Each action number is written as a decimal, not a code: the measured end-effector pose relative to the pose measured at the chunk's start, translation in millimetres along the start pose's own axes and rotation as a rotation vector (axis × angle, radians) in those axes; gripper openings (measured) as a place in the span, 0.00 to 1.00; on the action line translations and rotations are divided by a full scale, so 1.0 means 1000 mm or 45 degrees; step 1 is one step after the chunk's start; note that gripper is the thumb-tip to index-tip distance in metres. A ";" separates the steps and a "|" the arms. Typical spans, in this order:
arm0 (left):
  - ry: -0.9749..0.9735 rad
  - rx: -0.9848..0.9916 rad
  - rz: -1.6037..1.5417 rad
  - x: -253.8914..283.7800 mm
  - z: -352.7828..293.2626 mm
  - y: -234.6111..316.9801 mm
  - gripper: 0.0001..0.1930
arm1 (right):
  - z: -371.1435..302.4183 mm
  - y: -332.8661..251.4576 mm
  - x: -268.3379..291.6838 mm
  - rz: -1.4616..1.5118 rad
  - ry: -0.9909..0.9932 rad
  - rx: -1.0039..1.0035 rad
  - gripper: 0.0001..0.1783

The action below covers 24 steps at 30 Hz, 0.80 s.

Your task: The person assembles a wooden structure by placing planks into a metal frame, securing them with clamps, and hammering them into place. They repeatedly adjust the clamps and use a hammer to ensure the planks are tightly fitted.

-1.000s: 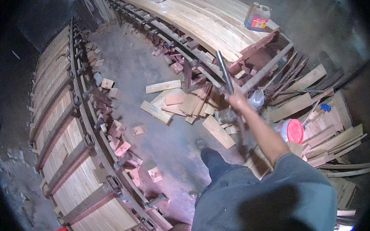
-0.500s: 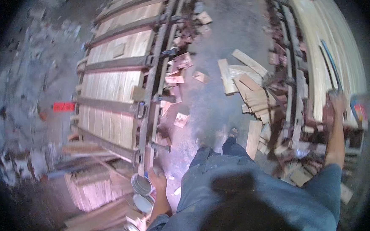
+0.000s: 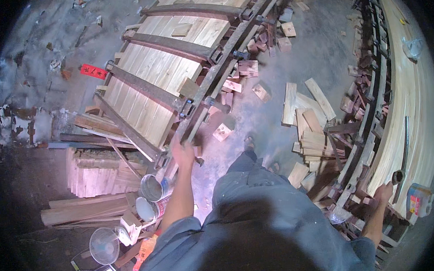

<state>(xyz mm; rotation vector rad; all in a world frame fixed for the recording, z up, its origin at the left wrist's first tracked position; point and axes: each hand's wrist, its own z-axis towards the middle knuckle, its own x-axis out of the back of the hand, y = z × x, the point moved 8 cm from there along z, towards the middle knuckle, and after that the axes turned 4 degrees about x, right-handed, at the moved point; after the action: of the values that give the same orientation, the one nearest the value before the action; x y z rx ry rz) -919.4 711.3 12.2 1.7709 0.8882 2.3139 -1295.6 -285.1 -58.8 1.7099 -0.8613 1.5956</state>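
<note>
My left hand [image 3: 182,153], its fingers curled, is over the near end of the long metal clamp rail [image 3: 203,106] beside a screw handle [image 3: 199,161]. What it grips, if anything, is hidden. In the clamp rack lies a panel of pale wooden boards [image 3: 156,74], crossed by dark bars [image 3: 144,83]. On the far right, my right hand [image 3: 383,193] is by the near end of long pale planks [image 3: 396,144]. A long-handled metal tool [image 3: 406,146] lies on these planks, its dark head [image 3: 397,177] close to my fingertips. Whether they touch it is unclear.
Loose offcuts [image 3: 311,125] and small blocks [image 3: 223,132] litter the aisle floor. Stacked boards [image 3: 97,172], cans [image 3: 153,188] and a fan [image 3: 104,245] stand at lower left. A plastic bottle [image 3: 419,200] stands by the right planks. A second rail [image 3: 369,106] borders the aisle's right side.
The view has turned, and the racks appear shifted. My left hand has moved forward from beside the cans to the rail's end. My right hand has shifted slightly left of the tool's head.
</note>
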 end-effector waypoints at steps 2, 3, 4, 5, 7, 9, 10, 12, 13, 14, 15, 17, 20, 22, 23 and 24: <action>-0.027 -0.003 -0.021 -0.002 0.054 0.026 0.31 | -0.036 -0.057 0.022 0.402 -0.367 -0.172 0.29; -0.068 0.012 -0.061 -0.009 0.081 0.032 0.31 | -0.058 -0.092 0.043 0.579 -0.540 -0.279 0.26; -0.118 -0.007 -0.042 -0.032 0.116 0.043 0.32 | -0.062 -0.060 0.039 0.510 -0.300 -0.050 0.23; -0.166 -0.013 -0.009 -0.052 0.144 0.047 0.33 | -0.068 -0.036 0.035 0.365 -0.045 0.191 0.20; -0.139 -0.080 0.053 -0.079 0.195 0.030 0.35 | -0.083 -0.028 0.018 0.234 -0.007 0.258 0.15; -0.193 -0.083 0.111 -0.107 0.235 0.019 0.37 | -0.114 -0.023 0.009 0.476 -0.296 -0.011 0.14; -0.268 -0.043 0.131 -0.125 0.251 0.012 0.38 | -0.131 -0.008 0.006 0.700 -0.368 -0.131 0.14; -0.317 -0.076 0.222 -0.145 0.277 0.011 0.37 | -0.174 -0.042 0.015 0.246 -0.475 -0.028 0.11; -0.504 0.069 0.234 -0.183 0.264 -0.028 0.35 | -0.170 0.024 0.024 0.576 -0.390 -0.145 0.08; -0.548 0.061 0.336 -0.160 0.269 0.018 0.33 | -0.205 -0.024 -0.002 0.508 -0.692 -0.286 0.05; -0.665 0.097 0.394 -0.169 0.270 0.031 0.31 | -0.225 -0.024 -0.003 0.848 -0.732 -0.390 0.04; -0.650 0.147 0.472 -0.193 0.255 -0.007 0.22 | -0.215 -0.055 -0.005 0.852 -0.869 -0.377 0.08; -0.384 0.028 0.280 -0.174 0.267 0.020 0.19 | -0.226 -0.169 0.005 0.805 -0.693 -0.421 0.05; -0.362 0.053 0.171 -0.167 0.265 0.005 0.20 | -0.188 -0.294 0.042 0.203 -0.639 0.209 0.21; -0.377 0.046 0.095 -0.173 0.264 0.006 0.20 | -0.181 -0.286 0.017 0.553 -0.646 0.051 0.23; -0.389 -0.028 0.003 -0.175 0.258 0.005 0.20 | -0.176 -0.317 0.011 0.572 -0.672 0.091 0.24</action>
<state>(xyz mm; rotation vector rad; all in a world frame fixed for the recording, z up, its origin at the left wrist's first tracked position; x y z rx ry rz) -627.5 735.5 -94.2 2.0411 0.8045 1.9687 -1139.5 41.5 -42.9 2.1418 -1.5518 1.4659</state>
